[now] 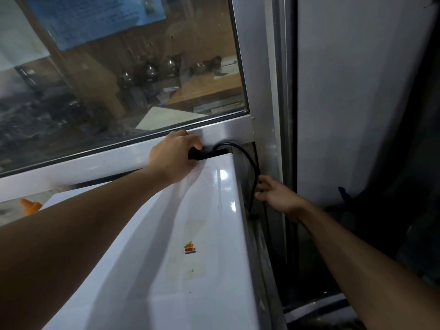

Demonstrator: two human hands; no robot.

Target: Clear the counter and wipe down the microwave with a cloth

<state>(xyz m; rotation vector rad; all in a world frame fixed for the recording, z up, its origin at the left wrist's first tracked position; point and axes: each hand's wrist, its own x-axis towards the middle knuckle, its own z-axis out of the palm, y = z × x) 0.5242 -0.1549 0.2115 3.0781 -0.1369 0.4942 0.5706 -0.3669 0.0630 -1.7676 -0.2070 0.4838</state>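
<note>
Head view, single frame.

Left hand [175,156]: reached forward across the white glossy top of the microwave [190,234] to its far edge. Fingers are curled round a black block [207,154], probably a plug or adapter, which lies in the gap between the appliance's back edge and the metal window frame [228,129]. Grip is closed on that block; the thumb side is hidden beneath the hand.

From the block, just right of the left-hand grip, a black cable [253,172] is seen arching up and then dropping down the right side of the appliance.

Right hand [277,196]: placed lower and to the right of the left-hand grip, beside the appliance's right edge. The cable is pinched between fingers and thumb at the point where it runs downward. Below this grip the cable continues toward a dark fitting; detail there is too dim to be resolved.

A small red, yellow and blue sticker [190,248] is noted on the top panel, nearer the camera than both grips. An orange object [31,206] is partly visible far left of the left forearm. Behind the left-hand grip, a glass pane [119,79] is seen.
</note>
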